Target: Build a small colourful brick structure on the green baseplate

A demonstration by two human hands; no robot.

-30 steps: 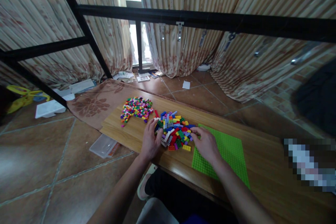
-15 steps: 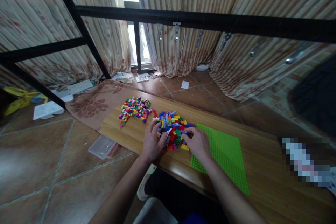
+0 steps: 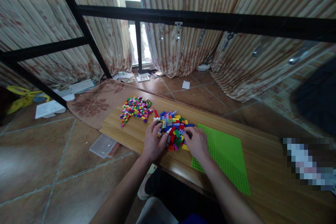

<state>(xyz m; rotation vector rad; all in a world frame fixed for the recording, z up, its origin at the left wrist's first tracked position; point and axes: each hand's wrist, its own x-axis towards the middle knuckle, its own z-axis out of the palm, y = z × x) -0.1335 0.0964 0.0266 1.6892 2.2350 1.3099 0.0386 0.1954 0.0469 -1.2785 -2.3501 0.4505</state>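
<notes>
Our left hand (image 3: 153, 143), loosely spread, curves at the left side of the brick pile (image 3: 173, 126) on the table (image 3: 265, 161); our right hand (image 3: 196, 142) bends over its right side, whether gripping we cannot tell.

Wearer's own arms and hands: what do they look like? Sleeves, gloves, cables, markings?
Ungloved human left hand and ungloved human right hand. The left forearm and right forearm show no sleeves within the frame and taper toward the wrists. No watch, bracelet, cable or marking is visible; rings are too small to tell.
</notes>
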